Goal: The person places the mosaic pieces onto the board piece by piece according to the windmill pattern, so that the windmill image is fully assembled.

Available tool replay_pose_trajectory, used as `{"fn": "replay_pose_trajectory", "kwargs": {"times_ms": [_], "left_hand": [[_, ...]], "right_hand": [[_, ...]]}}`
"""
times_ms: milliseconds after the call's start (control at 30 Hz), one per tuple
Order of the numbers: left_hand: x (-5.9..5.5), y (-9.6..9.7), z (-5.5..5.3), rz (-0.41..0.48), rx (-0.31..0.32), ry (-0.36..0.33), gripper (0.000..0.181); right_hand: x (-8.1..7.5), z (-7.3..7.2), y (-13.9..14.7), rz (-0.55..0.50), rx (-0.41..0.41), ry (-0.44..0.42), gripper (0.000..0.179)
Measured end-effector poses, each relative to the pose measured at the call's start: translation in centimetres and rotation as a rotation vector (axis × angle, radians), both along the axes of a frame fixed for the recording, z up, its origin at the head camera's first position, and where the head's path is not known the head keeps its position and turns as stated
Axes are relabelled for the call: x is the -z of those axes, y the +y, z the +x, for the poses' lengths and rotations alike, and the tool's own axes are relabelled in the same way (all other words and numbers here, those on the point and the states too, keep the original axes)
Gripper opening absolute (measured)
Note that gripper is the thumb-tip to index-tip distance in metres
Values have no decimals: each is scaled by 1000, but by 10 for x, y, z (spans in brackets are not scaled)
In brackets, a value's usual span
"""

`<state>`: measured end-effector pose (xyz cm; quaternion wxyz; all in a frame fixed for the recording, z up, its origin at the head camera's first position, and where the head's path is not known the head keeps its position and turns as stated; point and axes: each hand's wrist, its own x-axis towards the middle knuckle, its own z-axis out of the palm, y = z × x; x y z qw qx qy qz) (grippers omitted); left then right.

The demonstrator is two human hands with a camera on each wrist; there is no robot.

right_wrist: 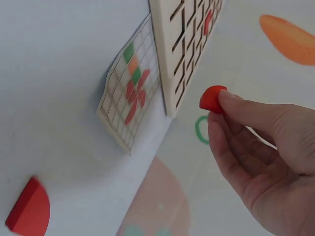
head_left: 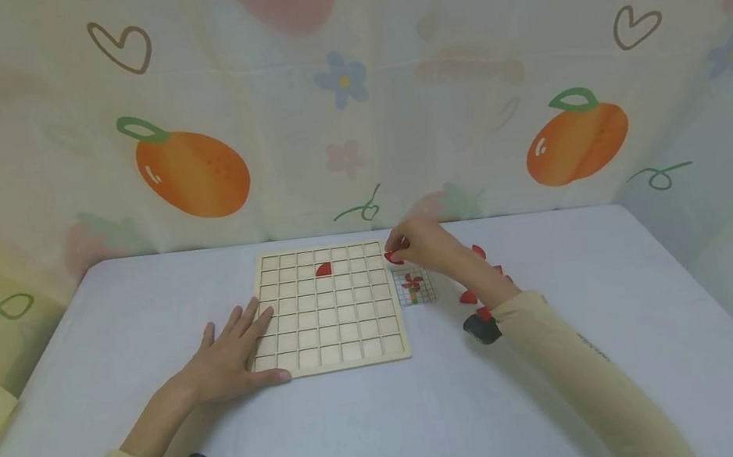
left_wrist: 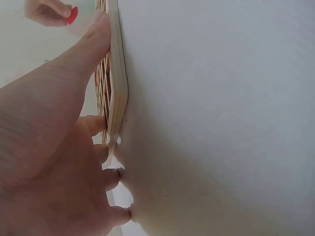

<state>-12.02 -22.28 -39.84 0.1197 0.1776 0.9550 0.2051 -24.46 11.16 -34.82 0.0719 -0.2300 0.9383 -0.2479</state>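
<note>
A square wooden grid board lies on the table, with one red quarter-circle piece in a cell of its second row from the far side. My left hand rests with spread, straight fingers at the board's left edge and near-left corner. Beyond the board's far right corner, my right hand pinches another red quarter-circle piece between thumb and fingers, raised above the table. Just right of the board lies a small gridded pattern card showing a red, green and orange flower.
Several loose red pieces lie right of the card, partly hidden by the right forearm. Black wrist devices sit on both wrists. A white cloth covers the table; a printed curtain hangs behind it.
</note>
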Motion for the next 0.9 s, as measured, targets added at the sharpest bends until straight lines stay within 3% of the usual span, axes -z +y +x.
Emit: {"fn": "replay_pose_trajectory", "kwargs": {"times_ms": [233, 433, 600, 900], "left_hand": [[1, -1, 0, 7, 3, 2, 111], [1, -1, 0, 17, 0, -1, 110], [2, 0, -1, 15, -2, 0, 109], [1, -1, 0, 22, 1, -8, 110]], "right_hand": [[6, -2, -17, -14, -10, -24, 16], [11, -1, -30, -34, -72, 5, 13], [13, 1, -41, -6, -105, -20, 12], [16, -2, -64, -64, -133, -17, 12]]}}
